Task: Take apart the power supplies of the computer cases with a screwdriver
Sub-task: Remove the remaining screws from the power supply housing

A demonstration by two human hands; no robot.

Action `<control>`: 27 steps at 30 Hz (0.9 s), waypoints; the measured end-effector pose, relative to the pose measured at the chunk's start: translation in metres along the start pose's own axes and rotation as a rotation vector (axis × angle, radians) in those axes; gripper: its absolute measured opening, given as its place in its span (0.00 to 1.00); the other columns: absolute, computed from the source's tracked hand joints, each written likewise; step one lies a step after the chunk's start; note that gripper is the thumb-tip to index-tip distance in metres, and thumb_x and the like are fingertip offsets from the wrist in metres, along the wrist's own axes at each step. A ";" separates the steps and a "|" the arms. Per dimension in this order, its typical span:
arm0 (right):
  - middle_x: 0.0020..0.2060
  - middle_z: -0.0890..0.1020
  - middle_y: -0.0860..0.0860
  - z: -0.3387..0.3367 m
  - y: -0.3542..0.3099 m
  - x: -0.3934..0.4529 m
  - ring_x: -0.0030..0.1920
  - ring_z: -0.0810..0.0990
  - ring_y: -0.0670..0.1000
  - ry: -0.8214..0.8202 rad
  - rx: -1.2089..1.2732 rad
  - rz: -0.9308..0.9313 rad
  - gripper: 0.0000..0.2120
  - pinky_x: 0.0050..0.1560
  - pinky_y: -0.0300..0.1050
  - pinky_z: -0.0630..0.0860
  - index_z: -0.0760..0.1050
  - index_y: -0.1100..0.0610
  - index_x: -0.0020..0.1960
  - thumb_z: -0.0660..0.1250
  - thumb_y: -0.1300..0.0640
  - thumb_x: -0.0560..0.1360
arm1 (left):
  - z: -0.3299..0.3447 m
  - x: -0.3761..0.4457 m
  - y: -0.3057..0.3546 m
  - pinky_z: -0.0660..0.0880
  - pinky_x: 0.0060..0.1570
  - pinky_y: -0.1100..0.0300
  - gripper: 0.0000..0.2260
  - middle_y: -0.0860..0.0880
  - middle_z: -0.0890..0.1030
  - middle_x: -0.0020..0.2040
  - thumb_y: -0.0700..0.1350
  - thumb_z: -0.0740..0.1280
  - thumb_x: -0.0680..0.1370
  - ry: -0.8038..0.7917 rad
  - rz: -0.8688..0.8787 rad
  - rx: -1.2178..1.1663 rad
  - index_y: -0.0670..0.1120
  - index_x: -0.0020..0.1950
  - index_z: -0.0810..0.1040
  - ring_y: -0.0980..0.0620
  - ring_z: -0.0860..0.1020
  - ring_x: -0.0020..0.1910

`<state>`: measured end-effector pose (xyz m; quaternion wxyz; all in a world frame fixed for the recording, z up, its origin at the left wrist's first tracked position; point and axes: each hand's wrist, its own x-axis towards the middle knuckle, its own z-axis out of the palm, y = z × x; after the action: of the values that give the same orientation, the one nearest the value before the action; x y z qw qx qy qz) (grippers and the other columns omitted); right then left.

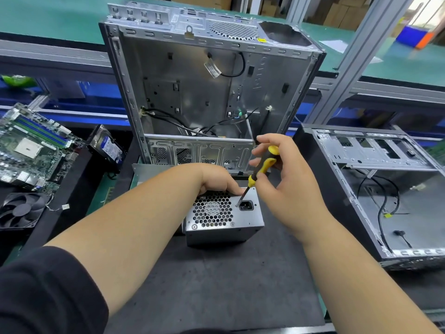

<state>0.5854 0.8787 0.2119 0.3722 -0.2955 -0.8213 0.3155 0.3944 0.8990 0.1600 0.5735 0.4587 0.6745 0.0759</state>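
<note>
My left hand (218,179) grips the top edge of the grey metal power supply box (222,216) mid-mat. My right hand (281,174) pinches the yellow-and-black screwdriver (261,172), its tip seemingly on a screw beside the black socket (246,205).

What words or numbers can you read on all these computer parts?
None reads clearly.
Hard drive: blue and white label, print too small.
Upright computer case: embossed letters on the inner wall, too faint to read.
Motherboard: markings blurred.
Power supply: no text visible.
</note>
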 end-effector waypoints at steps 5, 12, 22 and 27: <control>0.53 0.76 0.42 -0.002 0.006 0.000 0.52 0.77 0.48 -0.006 -0.098 -0.030 0.21 0.52 0.44 0.76 0.71 0.47 0.63 0.69 0.63 0.74 | 0.004 -0.003 0.002 0.73 0.61 0.48 0.13 0.45 0.81 0.54 0.55 0.70 0.76 0.058 0.029 0.057 0.45 0.50 0.81 0.45 0.79 0.55; 0.49 0.75 0.45 -0.005 0.009 0.001 0.50 0.77 0.49 0.005 -0.121 -0.047 0.26 0.52 0.40 0.75 0.71 0.47 0.66 0.72 0.66 0.74 | 0.012 -0.009 -0.002 0.69 0.42 0.56 0.16 0.52 0.74 0.39 0.58 0.70 0.75 0.269 0.235 0.286 0.46 0.39 0.75 0.51 0.72 0.38; 0.53 0.76 0.44 -0.012 0.009 -0.004 0.54 0.78 0.51 0.014 -0.005 -0.062 0.27 0.52 0.46 0.77 0.69 0.50 0.68 0.69 0.68 0.73 | 0.023 -0.028 -0.035 0.70 0.58 0.60 0.13 0.56 0.74 0.50 0.35 0.69 0.71 0.571 0.733 0.249 0.53 0.48 0.81 0.58 0.73 0.54; 0.52 0.76 0.43 -0.017 0.009 -0.006 0.54 0.78 0.52 0.068 0.038 -0.047 0.26 0.48 0.48 0.79 0.69 0.46 0.67 0.67 0.65 0.72 | 0.035 -0.037 -0.040 0.69 0.61 0.54 0.12 0.61 0.72 0.51 0.45 0.72 0.69 0.559 0.698 0.386 0.60 0.48 0.80 0.55 0.70 0.56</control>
<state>0.6042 0.8855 0.2111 0.4129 -0.2796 -0.8088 0.3118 0.4001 0.8356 0.1493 0.2152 0.7177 0.6101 0.2575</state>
